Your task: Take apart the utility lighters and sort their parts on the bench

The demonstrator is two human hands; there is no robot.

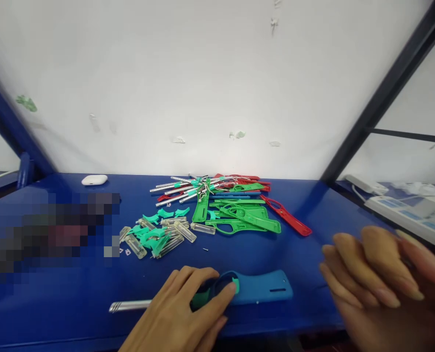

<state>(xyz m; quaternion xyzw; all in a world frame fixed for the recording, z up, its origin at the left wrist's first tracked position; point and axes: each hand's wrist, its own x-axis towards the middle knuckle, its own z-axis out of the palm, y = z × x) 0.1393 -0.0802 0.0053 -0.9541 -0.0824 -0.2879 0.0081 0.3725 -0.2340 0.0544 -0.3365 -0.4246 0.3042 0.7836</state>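
My left hand (183,313) rests on the blue table, fingers closed around the handle end of a blue plastic lighter-shaped tool (256,288) with a green trigger. A metal tube (129,306) sticks out to the left from under that hand. My right hand (382,283) hovers at the right edge, close to the camera and blurred, its fingers curled loosely together with nothing seen in them. It is to the right of the blue tool and does not touch it.
A heap of green and red plastic handle shells (239,212) and metal tubes (177,188) lies mid-table. Clear tubes and teal triggers (155,234) lie left of it. A white earbud case (94,180) sits at the back left. A power strip (408,205) lies at right.
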